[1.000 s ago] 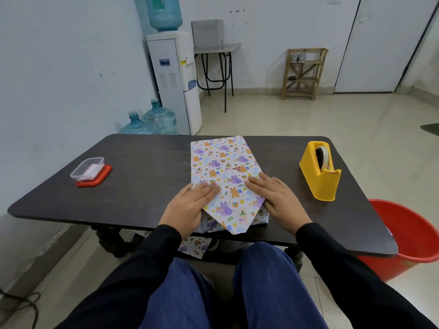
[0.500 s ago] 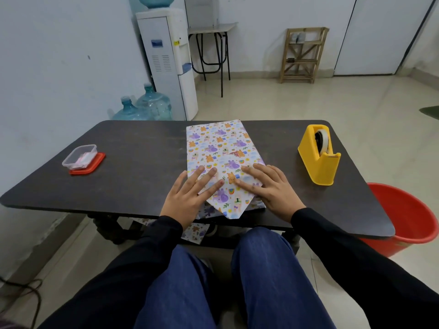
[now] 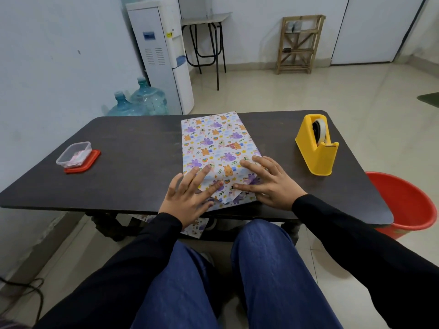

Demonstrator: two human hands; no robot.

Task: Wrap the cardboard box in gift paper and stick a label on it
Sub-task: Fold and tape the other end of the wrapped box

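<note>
A flat box wrapped in cartoon-animal gift paper [image 3: 213,143] lies in the middle of the dark table [image 3: 133,148], its long side running away from me. The cardboard itself is fully covered. At its near end the paper is folded into a pointed flap. My left hand [image 3: 190,198] lies flat on the left side of that flap with fingers spread. My right hand [image 3: 263,181] presses flat on the right side, fingers straight and pointing left. A yellow tape dispenser [image 3: 317,144] stands to the right of the box.
A small clear container on a red lid [image 3: 77,157] sits at the table's left. A red bucket [image 3: 408,203] stands on the floor at the right. A scrap of gift paper [image 3: 192,227] lies under the table. Water dispenser and bottles stand behind.
Both hands have slid forward along the flap, pressing it flatter against the box's near end. The camera has tilted down slightly.
</note>
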